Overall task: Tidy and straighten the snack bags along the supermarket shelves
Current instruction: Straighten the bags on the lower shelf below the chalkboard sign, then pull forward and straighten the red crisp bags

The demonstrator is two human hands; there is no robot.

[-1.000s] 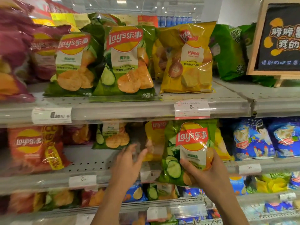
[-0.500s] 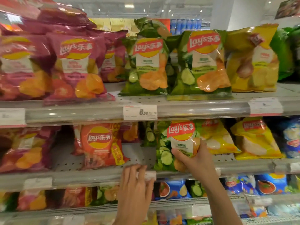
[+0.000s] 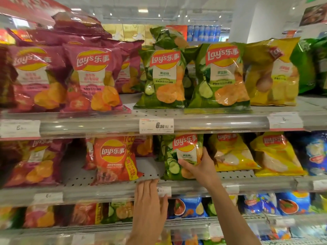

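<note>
My right hand grips a green cucumber Lay's bag by its lower right side; the bag stands upright on the middle shelf. To its left stands an orange Lay's bag, with bare shelf between the two. My left hand lies flat, fingers together, on the middle shelf's front rail beside a price tag, holding nothing. Two yellow bags stand right of the green one.
The top shelf carries pink tomato bags, two green cucumber bags and a yellow bag. Pink bags sit at the middle shelf's left, blue bags at its right. The lower shelf holds mixed bags.
The view has swung left along the shelves. My right hand carried the green bag leftward and set it upright on the shelf. My left hand dropped from the shelf interior onto the front rail.
</note>
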